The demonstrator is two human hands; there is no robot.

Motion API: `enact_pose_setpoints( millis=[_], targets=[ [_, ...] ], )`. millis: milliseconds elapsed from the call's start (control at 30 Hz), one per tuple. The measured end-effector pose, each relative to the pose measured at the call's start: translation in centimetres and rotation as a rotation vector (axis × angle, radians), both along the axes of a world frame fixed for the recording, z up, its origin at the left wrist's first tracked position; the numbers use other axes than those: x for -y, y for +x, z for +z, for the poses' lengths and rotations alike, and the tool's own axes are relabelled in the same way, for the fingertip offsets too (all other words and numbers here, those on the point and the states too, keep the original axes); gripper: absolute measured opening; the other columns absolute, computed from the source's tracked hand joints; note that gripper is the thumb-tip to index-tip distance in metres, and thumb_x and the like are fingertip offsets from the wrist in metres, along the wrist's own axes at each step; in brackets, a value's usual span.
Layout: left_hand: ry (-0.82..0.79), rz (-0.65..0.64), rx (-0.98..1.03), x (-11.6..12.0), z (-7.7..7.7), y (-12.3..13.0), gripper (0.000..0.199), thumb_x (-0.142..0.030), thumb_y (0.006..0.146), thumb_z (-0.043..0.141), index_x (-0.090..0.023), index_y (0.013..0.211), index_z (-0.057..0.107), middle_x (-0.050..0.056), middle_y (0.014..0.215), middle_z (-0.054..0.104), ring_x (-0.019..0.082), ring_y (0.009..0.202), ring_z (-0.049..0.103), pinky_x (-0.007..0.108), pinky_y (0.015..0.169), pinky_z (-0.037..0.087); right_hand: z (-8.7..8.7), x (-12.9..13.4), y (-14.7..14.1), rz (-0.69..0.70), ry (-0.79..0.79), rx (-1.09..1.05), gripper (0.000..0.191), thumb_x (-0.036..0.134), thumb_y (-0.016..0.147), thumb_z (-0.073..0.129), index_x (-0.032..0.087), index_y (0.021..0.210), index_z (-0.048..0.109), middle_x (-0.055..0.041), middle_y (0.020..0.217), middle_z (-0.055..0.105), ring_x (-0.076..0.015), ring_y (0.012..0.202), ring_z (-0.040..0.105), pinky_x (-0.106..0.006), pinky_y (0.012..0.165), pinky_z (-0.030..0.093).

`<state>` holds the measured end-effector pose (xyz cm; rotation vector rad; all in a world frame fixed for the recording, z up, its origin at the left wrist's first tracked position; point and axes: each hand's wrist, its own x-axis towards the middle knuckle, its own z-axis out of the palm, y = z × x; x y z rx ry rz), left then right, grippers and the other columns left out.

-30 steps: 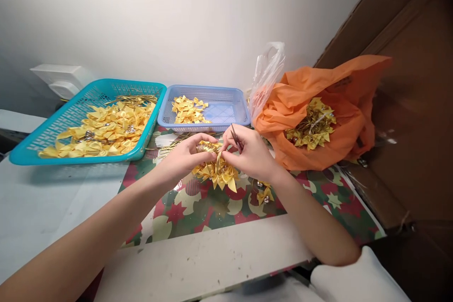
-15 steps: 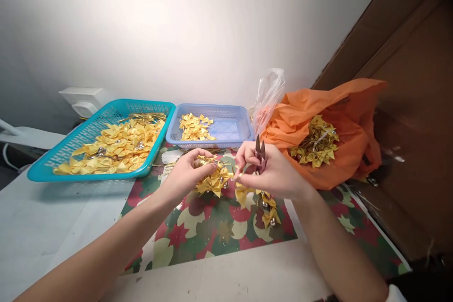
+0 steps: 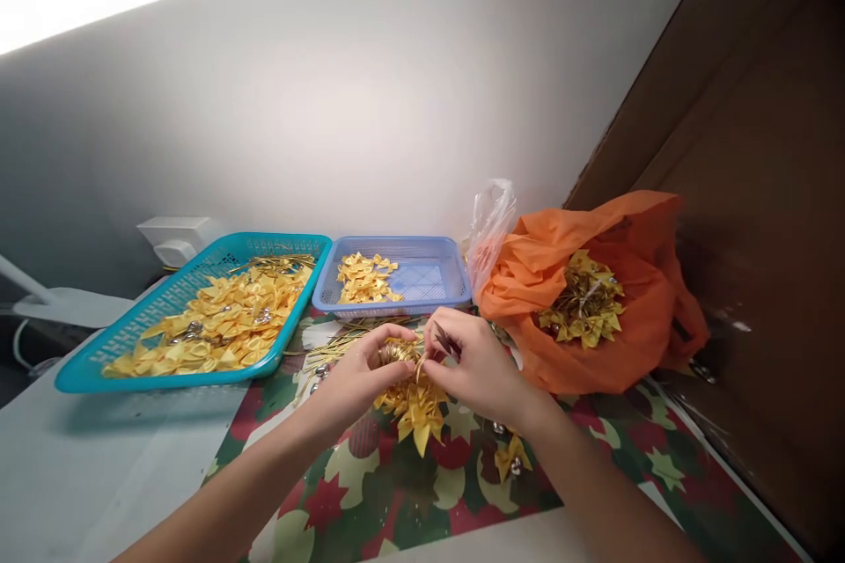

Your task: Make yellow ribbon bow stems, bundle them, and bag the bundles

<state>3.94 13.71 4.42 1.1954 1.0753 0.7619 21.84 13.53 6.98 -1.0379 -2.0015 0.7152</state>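
Observation:
My left hand (image 3: 356,376) is closed around the gold wire stems of a bunch of yellow ribbon bows (image 3: 421,420). Close against it, my right hand (image 3: 479,369) pinches at the stems, its fingertips almost meeting those of the left. The dark pointed blades of a pair of scissors (image 3: 446,341) stick out from the right palm; their handles are hidden. Below the right wrist, a loose yellow bow with silver bells (image 3: 511,457) lies on the patterned sheet (image 3: 396,510). Loose gold wire stems (image 3: 336,343) with bells lie beyond the left hand.
A teal basket (image 3: 72,378) heaped with yellow bows and gold wires stands left. Behind my hands is a blue basket (image 3: 432,281) with some bows. At right, an orange bag (image 3: 634,369) holds a finished-looking bunch, beside a clear plastic bag (image 3: 492,224) and cardboard (image 3: 745,149).
My right hand has moved left to the bunch in my left hand, with the scissors still in its palm. The bunch has turned, its bows pointing down. The camera view has tilted up.

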Motion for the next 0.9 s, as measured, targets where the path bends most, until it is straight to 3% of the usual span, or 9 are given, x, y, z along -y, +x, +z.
enact_pose_setpoints(
  millis=[267,467,600,733,900],
  targets=[
    [0.047,-0.061,-0.022,0.2,0.3,0.0,0.048,-0.042,0.067,0.080,-0.023,0.105,0.058,0.002,0.084,0.069,0.021,0.076,0.065,0.029,0.066,0.050,-0.9,-0.2,-0.5,-0.057,0.014,0.014,0.027,0.005,0.065,0.055,0.021,0.060,0.033,0.0039,0.065,0.045,-0.0108,0.060,0.041,-0.024,0.055,0.028],
    [-0.015,-0.058,-0.001,-0.4,0.0,-0.1,0.054,-0.039,0.060,0.083,-0.026,0.106,0.058,0.002,0.086,0.072,0.024,0.082,0.069,0.033,0.072,0.055,-0.1,-0.4,0.2,-0.012,-0.023,0.084,0.030,0.008,0.067,0.061,0.020,0.059,0.036,0.0051,0.064,0.044,-0.0092,0.060,0.041,-0.022,0.054,0.029],
    [-0.018,0.033,-0.078,0.0,0.7,0.0,0.053,-0.049,0.062,0.080,-0.025,0.104,0.058,0.000,0.070,0.069,0.025,0.072,0.070,0.033,0.064,0.054,1.0,-0.5,1.9,-0.008,-0.101,0.163,0.033,0.019,0.070,0.069,0.019,0.058,0.038,0.0060,0.061,0.042,-0.0085,0.057,0.039,-0.022,0.051,0.028],
    [-0.019,0.090,-0.120,0.1,1.4,-0.1,0.052,-0.051,0.061,0.081,-0.025,0.101,0.059,-0.001,0.068,0.069,0.024,0.071,0.070,0.029,0.060,0.053,1.5,-0.3,4.2,-0.074,-0.252,0.187,0.031,0.024,0.073,0.069,0.019,0.059,0.041,0.0061,0.059,0.045,-0.0085,0.055,0.040,-0.022,0.050,0.030],
    [-0.006,0.076,-0.120,-0.6,1.2,-0.9,0.052,-0.050,0.060,0.083,-0.025,0.099,0.060,0.000,0.075,0.068,0.022,0.072,0.069,0.028,0.060,0.053,-0.3,1.7,7.5,-0.166,-0.314,0.256,0.018,0.015,0.072,0.062,0.019,0.060,0.048,0.0052,0.059,0.048,-0.0094,0.055,0.042,-0.022,0.051,0.031]
  ],
)
